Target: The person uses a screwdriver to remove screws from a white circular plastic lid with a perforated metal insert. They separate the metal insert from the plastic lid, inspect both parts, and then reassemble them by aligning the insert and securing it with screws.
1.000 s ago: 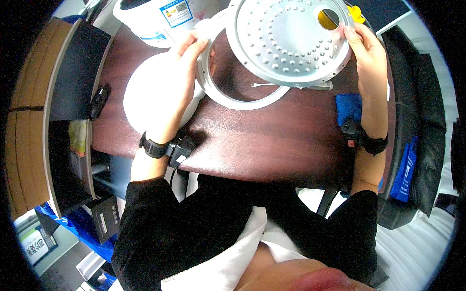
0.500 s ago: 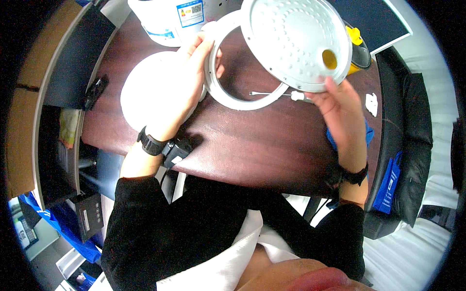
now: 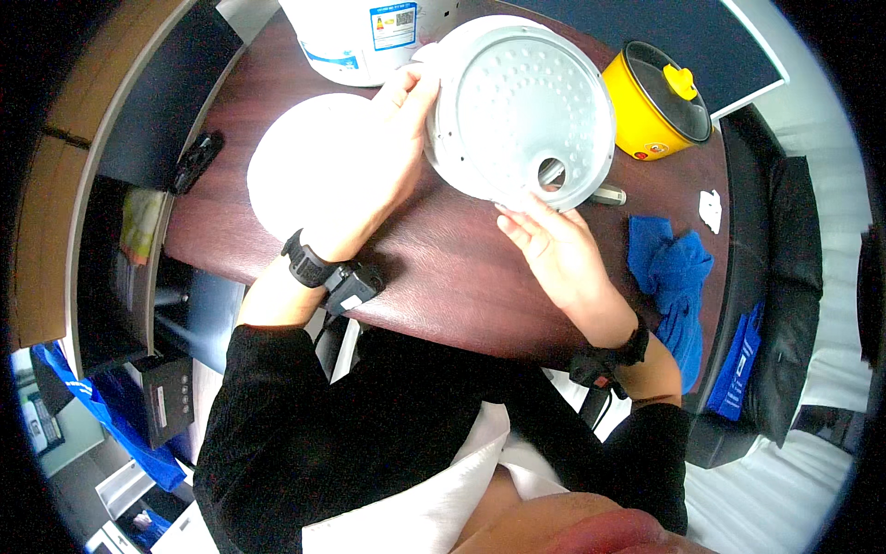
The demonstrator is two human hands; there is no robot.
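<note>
My left hand (image 3: 397,157) grips the left side of a white plastic ring (image 3: 441,152). A pale grey dimpled round plate (image 3: 521,102) with one round hole near its edge lies over the ring and hides most of it. The fingers of my right hand (image 3: 568,258) hold the plate's near rim, just below the hole. Whether the plate is seated in the ring or only held above it, I cannot tell. Behind my left wrist rests a smooth white round piece (image 3: 300,171). A screwdriver's handle (image 3: 607,194) sticks out from beneath the plate.
A white appliance body (image 3: 341,37) with a blue label stands at the far left. At the far right is a yellow pot (image 3: 646,120) with a dark lid. A blue cloth (image 3: 669,268) and a crumpled white scrap (image 3: 710,210) lie along the table's right side.
My right hand has brought the dimpled plate left and nearer, from beside the ring to over it. The yellow pot and blue cloth are now uncovered. The left hand keeps its hold on the ring.
</note>
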